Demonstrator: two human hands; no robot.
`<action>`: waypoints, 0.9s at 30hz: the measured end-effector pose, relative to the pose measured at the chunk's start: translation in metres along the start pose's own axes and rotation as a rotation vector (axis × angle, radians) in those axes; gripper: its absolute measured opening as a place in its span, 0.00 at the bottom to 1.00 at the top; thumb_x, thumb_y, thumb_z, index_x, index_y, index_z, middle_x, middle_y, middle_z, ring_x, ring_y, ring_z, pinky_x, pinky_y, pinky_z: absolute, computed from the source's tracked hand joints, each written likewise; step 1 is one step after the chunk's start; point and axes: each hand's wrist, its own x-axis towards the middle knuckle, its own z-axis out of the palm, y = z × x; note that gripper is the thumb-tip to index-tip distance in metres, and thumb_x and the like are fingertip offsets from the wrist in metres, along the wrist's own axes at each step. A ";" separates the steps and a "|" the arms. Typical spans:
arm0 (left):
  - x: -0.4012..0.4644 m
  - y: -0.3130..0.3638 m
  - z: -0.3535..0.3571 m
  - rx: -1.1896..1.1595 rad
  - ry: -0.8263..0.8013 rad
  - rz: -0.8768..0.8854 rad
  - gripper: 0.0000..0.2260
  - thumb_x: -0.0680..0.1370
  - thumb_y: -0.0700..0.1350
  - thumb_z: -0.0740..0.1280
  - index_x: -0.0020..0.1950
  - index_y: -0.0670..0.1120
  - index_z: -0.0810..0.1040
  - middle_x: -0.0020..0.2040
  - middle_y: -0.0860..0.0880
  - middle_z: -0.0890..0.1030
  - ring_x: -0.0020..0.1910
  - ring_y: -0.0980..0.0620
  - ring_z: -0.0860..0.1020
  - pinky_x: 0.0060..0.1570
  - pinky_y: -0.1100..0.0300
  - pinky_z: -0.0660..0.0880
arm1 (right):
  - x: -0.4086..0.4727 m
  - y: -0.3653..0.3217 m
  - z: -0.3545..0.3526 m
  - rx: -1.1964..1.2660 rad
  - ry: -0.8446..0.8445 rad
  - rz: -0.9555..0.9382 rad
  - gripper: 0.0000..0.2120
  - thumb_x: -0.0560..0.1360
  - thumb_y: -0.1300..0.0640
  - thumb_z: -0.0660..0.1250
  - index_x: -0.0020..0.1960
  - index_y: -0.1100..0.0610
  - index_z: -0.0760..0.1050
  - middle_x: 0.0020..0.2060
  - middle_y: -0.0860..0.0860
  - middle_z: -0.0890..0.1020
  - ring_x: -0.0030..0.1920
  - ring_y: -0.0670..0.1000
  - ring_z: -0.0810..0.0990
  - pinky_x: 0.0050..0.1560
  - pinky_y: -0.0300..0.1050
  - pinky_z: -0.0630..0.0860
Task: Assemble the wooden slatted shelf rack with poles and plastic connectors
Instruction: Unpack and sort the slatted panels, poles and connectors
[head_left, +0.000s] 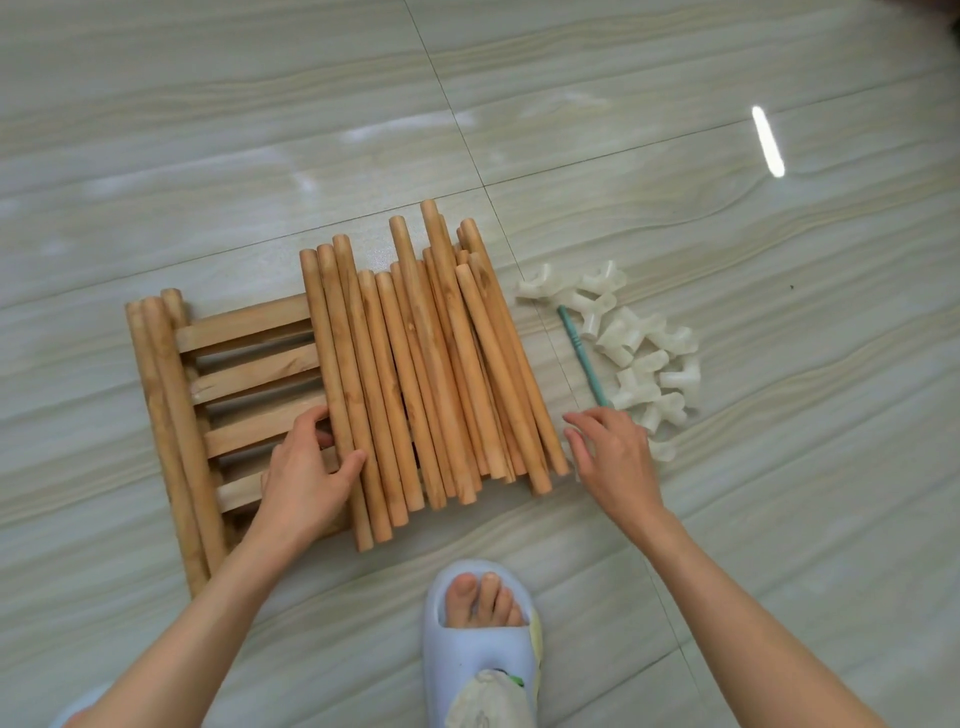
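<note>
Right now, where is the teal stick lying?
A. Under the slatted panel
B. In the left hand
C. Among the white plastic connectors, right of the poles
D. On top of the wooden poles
C: the teal stick lies on the floor against the white plastic connectors, right of the wooden poles.

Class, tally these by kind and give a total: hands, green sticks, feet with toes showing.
Hands: 2 (left hand holding poles, right hand)
Green stick: 1
Foot with toes showing: 1
Total: 4

Tiled floor under poles, connectors.
</note>
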 end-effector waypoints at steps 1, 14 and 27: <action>-0.001 0.000 0.000 -0.005 0.000 0.002 0.27 0.74 0.44 0.70 0.70 0.47 0.63 0.60 0.47 0.76 0.58 0.51 0.73 0.60 0.44 0.71 | -0.009 0.004 0.003 0.009 -0.030 -0.027 0.08 0.72 0.58 0.67 0.49 0.59 0.81 0.40 0.54 0.80 0.41 0.56 0.79 0.40 0.51 0.75; 0.003 0.021 0.004 -0.068 0.062 -0.019 0.31 0.76 0.45 0.66 0.75 0.45 0.55 0.70 0.44 0.61 0.66 0.46 0.68 0.67 0.47 0.66 | 0.032 -0.055 -0.017 0.272 -0.051 0.126 0.18 0.79 0.57 0.59 0.67 0.63 0.69 0.63 0.58 0.73 0.65 0.56 0.70 0.64 0.42 0.62; 0.017 0.024 -0.001 0.019 0.050 -0.057 0.33 0.76 0.48 0.66 0.76 0.44 0.53 0.72 0.42 0.60 0.71 0.45 0.58 0.70 0.51 0.57 | 0.047 -0.125 -0.003 0.253 -0.214 0.208 0.34 0.78 0.43 0.57 0.75 0.60 0.49 0.74 0.56 0.54 0.73 0.54 0.53 0.72 0.47 0.51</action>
